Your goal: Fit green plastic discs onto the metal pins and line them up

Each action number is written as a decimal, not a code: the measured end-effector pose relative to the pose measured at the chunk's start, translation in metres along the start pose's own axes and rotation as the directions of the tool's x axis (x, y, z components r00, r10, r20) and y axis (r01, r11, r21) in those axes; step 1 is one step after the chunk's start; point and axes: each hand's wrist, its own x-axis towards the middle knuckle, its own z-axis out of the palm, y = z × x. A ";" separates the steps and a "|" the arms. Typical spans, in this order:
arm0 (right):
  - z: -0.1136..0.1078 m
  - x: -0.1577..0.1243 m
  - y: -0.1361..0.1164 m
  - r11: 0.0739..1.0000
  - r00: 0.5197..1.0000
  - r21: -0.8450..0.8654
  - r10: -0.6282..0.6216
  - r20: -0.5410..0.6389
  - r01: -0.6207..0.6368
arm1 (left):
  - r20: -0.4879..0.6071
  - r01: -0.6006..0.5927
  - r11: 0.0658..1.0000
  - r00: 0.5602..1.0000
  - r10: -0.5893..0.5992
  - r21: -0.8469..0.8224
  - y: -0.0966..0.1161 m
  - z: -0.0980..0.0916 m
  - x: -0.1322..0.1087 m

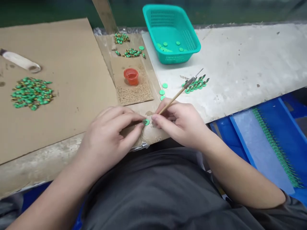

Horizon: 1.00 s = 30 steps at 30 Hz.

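Note:
My left hand is closed, thumb and forefinger pinching a small green-and-dark piece at a round green disc near the table's front edge. Opposite it, my right hand grips a thin wooden-handled tool, whose dark upper end carries a thin metal point aimed away from me. The tool's lower end is partly hidden by my fingers. Just beyond my right hand lie several loose green discs. Farther right, rows of discs with small pieces standing on them are partly behind the tool.
A red cup stands on speckled cardboard. Behind it are small green-and-gold pieces; a larger heap lies left, near a white tube. A teal basket holds discs. Blue trays sit lower right.

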 end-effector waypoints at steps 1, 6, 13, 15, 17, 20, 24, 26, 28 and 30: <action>0.002 0.002 0.001 0.998 0.999 -0.036 -0.044 -0.003 0.044 | -0.003 0.016 1.000 1.000 -0.016 -0.001 0.001 0.001 0.000; 0.009 0.005 0.005 0.965 0.981 -0.181 -0.194 0.012 0.192 | -0.008 0.031 0.999 0.999 -0.030 0.014 0.003 0.002 -0.001; 0.006 -0.002 0.007 0.975 0.994 -0.196 -0.108 -0.013 0.104 | 0.021 0.061 0.998 0.998 -0.061 0.025 0.006 0.002 -0.001; 0.006 -0.002 0.007 0.974 0.996 -0.210 -0.083 0.008 0.083 | 0.008 0.068 0.997 0.998 -0.068 0.024 0.009 0.002 -0.002; 0.006 0.000 0.005 0.971 0.998 -0.232 -0.053 0.015 0.055 | 0.003 0.078 0.996 0.997 -0.078 0.034 0.011 0.002 -0.002; 0.006 0.001 0.004 0.968 0.999 -0.248 -0.033 0.013 0.035 | -0.004 0.102 0.994 0.995 -0.102 0.045 0.014 0.002 -0.003; 0.004 0.003 0.003 0.966 0.996 -0.244 -0.077 0.033 0.083 | -0.015 0.117 0.993 0.993 -0.117 0.031 0.015 0.002 -0.002; 0.003 0.004 0.003 0.960 0.994 -0.260 -0.091 0.054 0.102 | -0.020 0.127 0.992 0.992 -0.126 0.028 0.016 0.003 -0.002; 0.001 0.004 0.004 0.952 0.990 -0.274 -0.116 0.079 0.133 | -0.025 0.130 0.991 0.991 -0.129 0.025 0.016 0.003 -0.002; -0.001 0.006 0.005 0.940 0.983 -0.291 -0.154 0.103 0.178 | -0.026 0.122 0.992 0.992 -0.122 0.019 0.016 0.002 -0.002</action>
